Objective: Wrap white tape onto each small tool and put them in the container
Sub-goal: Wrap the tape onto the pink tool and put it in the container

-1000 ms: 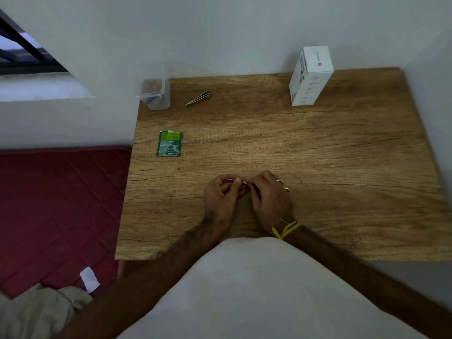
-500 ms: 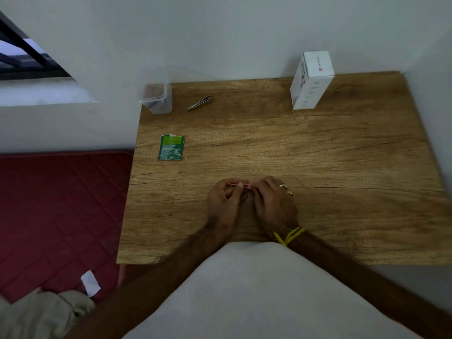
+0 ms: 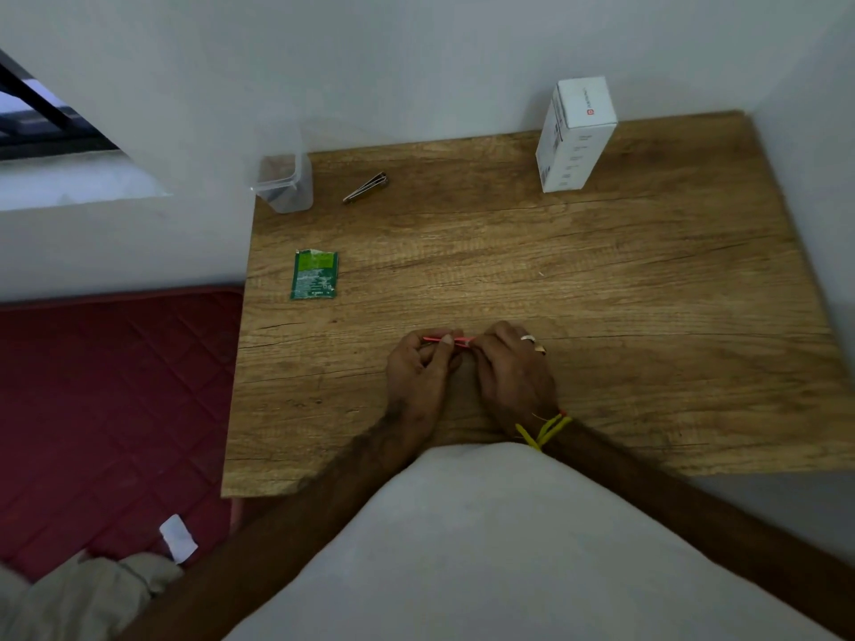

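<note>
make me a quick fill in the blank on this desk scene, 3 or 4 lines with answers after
1. Both hands, the left hand and the right hand, pinch a thin ____ colored tool between them.
2. The clear plastic container stands at the far ____ corner of the wooden table.
3. The metal nail clipper lies just to the ____ of that container.
4. The sachet lying flat on the table is ____ in color.

Answers: red; left; right; green
</note>
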`<state>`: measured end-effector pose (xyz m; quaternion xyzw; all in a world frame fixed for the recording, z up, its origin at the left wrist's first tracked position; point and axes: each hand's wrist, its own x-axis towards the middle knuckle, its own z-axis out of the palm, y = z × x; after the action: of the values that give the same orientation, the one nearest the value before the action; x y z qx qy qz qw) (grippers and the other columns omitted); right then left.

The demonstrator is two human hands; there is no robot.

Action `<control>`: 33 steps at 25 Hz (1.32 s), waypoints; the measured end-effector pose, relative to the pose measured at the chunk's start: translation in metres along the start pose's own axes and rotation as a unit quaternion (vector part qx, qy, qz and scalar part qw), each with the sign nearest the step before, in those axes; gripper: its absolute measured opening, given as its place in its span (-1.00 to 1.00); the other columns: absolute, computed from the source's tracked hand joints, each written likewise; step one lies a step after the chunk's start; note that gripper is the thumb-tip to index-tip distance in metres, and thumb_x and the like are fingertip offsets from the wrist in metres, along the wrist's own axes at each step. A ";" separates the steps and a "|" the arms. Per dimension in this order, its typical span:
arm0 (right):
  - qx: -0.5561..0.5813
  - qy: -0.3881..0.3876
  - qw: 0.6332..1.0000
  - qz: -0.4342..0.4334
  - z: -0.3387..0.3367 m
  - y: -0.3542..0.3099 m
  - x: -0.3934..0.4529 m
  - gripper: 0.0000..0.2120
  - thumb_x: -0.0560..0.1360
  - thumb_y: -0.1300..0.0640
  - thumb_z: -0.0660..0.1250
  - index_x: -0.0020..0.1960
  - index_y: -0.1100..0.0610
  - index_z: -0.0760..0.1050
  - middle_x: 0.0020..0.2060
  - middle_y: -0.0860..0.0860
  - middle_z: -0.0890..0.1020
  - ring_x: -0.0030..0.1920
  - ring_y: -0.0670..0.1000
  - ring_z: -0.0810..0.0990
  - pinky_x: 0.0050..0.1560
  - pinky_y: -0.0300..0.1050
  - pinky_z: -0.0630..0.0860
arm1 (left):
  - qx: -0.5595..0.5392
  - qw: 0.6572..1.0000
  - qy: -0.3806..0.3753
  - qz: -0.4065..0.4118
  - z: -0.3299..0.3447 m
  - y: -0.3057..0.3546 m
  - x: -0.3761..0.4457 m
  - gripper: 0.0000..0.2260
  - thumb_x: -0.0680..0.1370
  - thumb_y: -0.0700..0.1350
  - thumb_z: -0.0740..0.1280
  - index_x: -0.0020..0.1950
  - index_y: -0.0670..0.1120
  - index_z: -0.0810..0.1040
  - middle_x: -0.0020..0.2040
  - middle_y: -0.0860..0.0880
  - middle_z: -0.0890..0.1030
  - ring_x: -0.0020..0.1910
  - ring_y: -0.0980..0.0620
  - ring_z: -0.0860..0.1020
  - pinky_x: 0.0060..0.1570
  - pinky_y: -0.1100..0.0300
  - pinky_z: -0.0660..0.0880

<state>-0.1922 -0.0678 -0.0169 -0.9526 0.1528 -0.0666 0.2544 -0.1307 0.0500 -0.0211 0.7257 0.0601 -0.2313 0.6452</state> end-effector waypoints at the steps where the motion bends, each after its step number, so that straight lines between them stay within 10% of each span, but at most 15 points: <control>1: 0.006 0.004 1.000 -0.017 0.001 -0.003 0.000 -0.87 0.54 0.24 0.33 0.02 0.22 0.63 -0.05 0.16 0.60 -0.07 0.23 0.56 -0.10 0.14 0.52 | -0.002 1.000 0.000 0.002 -0.001 -0.001 0.000 -0.82 0.61 -0.24 0.32 0.18 -0.28 0.57 0.02 -0.14 0.72 0.03 -0.03 0.70 0.11 0.00 0.62; 27: -0.022 0.090 0.989 -0.116 0.018 0.042 -0.012 -0.87 0.56 0.22 0.30 0.03 0.24 0.60 -0.10 0.16 0.59 -0.11 0.23 0.56 -0.08 0.15 0.52 | -0.103 0.993 -0.011 -0.048 0.002 0.006 -0.001 -0.81 0.63 -0.28 0.28 0.21 -0.33 0.51 0.10 -0.17 0.69 0.09 -0.07 0.67 0.07 0.13 0.63; 33: 0.132 0.131 0.982 -0.026 0.011 0.045 -0.009 -0.87 0.53 0.33 0.31 0.00 0.21 0.61 -0.10 0.07 0.59 -0.06 0.05 0.54 0.03 -0.06 0.47 | -0.151 0.986 0.011 -0.065 -0.002 0.010 0.002 -0.85 0.63 -0.26 0.29 0.15 -0.29 0.55 0.05 -0.20 0.70 0.03 -0.07 0.69 0.03 0.13 0.64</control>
<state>-0.2106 -0.0968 -0.0491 -0.8974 0.1496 -0.2174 0.3535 -0.1241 0.0500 -0.0129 0.6167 0.1486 -0.2529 0.7305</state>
